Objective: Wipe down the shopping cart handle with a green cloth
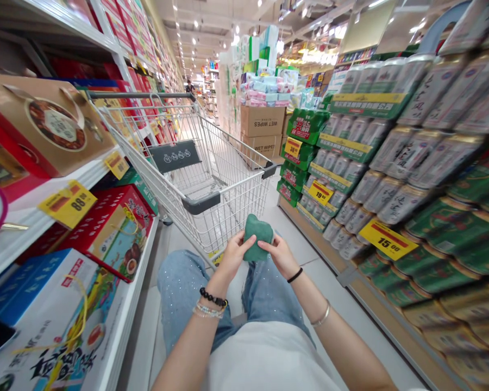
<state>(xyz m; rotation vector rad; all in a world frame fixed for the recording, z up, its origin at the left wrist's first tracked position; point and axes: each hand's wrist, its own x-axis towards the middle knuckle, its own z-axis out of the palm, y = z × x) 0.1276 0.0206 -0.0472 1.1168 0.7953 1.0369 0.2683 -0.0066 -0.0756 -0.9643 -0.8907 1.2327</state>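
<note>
Your left hand (231, 256) and your right hand (279, 255) are close together in front of your lap, both clamped on a green lump (258, 236). It is dull green and looks soft, but its kind cannot be determined: your fingers cover its lower part, and no label shows. It sits between your hands, just above your jeans (187, 288) and in front of the shopping cart (228, 184).

The cart's grey handle (201, 202) lies just beyond your hands, with the wire basket beyond it. Nothing can be made out on the basket floor except wire. A dark sign (175, 156) hangs on the basket, its small markings unreadable.

On your left, a white shelf (32, 217) carries gift boxes (106, 233) and a yellow price tag (68, 203) reading 88.00. The lowest box is cut off by the frame edge.

On your right, stacked cans (403, 184) stand behind yellow tags, including one (387, 239) reading 15.00. The outer cans are stretched and blurred, so their labels are hard to read.

Farther along the aisle, cartons marked WET WIPES (263, 120) stand under stacked packs. A distant person (190, 89) is too small to make out in detail.
</note>
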